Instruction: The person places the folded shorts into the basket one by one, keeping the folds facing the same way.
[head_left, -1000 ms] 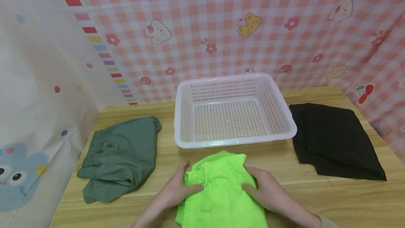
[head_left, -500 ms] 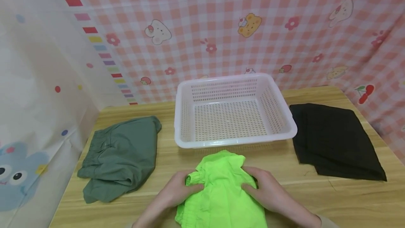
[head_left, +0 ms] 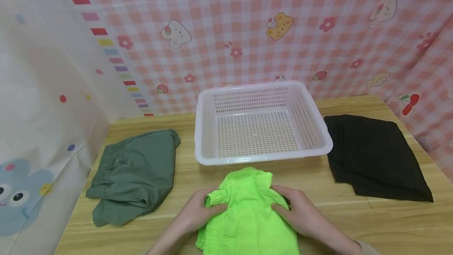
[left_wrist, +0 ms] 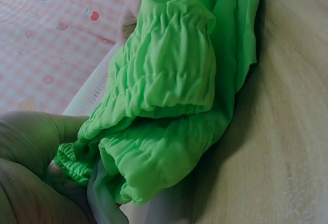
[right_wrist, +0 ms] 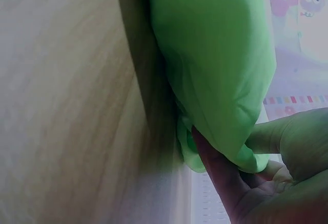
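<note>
Folded neon green shorts point(head_left: 247, 215) with a gathered elastic waistband point(left_wrist: 164, 60) lie at the front middle of the table. My left hand point(head_left: 196, 211) grips their upper left side, thumb on top and fingers behind the waistband. On the opposite side, my right hand point(head_left: 299, 209) pinches the edge, thumb above and a finger point(right_wrist: 220, 167) beneath the cloth in the right wrist view. A bit of grey cloth point(left_wrist: 100, 193) shows inside the waistband near the left fingers.
Behind the shorts stands a white plastic basket point(head_left: 263, 158) with nothing in it. Dark green elastic-waist shorts point(head_left: 141, 172) lie to the left on the wooden table point(head_left: 400, 227). A folded black garment point(head_left: 375, 156) lies right of the basket. A pink checked cloth point(head_left: 219, 23) hangs behind.
My left fingers have closed in around the waistband corner, and the top edge of the shorts has shifted slightly. My right hand has barely moved.
</note>
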The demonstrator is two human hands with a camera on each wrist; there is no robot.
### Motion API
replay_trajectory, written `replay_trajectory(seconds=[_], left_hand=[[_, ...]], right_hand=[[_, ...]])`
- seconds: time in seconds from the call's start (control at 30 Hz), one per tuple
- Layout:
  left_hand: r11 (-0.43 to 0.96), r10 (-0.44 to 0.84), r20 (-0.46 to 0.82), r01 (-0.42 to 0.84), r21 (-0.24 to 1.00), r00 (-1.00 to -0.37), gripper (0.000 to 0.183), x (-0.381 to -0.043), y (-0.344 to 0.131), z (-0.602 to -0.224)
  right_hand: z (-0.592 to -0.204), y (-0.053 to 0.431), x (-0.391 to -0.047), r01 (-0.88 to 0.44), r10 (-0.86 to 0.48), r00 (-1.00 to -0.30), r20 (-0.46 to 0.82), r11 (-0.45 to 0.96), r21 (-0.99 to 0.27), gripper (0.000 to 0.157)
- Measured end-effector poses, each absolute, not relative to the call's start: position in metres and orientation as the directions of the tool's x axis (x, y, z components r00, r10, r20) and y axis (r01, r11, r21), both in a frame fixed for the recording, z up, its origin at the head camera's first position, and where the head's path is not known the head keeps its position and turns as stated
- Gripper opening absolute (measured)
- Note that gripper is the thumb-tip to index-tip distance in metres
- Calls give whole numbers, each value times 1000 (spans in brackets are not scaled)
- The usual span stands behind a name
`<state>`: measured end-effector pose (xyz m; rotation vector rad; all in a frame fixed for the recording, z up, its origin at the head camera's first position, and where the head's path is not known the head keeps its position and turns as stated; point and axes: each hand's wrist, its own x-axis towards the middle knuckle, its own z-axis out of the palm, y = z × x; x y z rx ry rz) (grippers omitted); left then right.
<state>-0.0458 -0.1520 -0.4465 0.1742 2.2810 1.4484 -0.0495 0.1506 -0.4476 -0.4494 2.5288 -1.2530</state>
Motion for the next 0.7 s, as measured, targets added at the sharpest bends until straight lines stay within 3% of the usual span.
replay_trajectory(seconds=[0.7], left_hand=[[431, 303, -300, -151, 890, -905, 48, -36, -157, -430]], right_hand=[[-435, 153, -43, -179, -389, -920, -49, 526, -831, 38]])
